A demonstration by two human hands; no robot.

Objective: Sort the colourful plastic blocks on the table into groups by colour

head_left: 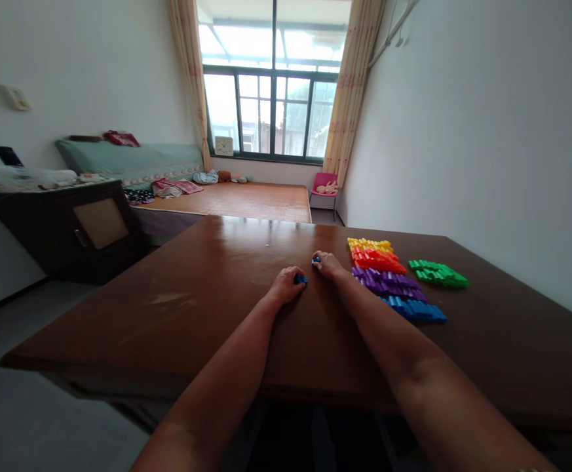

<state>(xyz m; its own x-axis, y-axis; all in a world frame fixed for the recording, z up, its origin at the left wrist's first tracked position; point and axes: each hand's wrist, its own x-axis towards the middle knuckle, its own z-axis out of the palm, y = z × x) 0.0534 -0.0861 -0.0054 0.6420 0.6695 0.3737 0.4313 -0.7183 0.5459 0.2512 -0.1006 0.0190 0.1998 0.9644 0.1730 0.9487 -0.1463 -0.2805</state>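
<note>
Fingers of left hand point(287, 283) and right hand point(328, 263) each grip a blue plastic piece point(301, 280); light, steady pressure should suit.

A dark-framed window point(272, 115) glowed brightly between patterned curtains point(354, 85). Beyond the far edge of the surface point(217, 269) stood a broad bed point(251, 198) and a chair point(324, 178) (bright pink); left of the surface's far left corner stood a dark cabinet point(59, 226). Pale walls point(487, 118) rose either side; the floor point(10, 419) was grey
</note>
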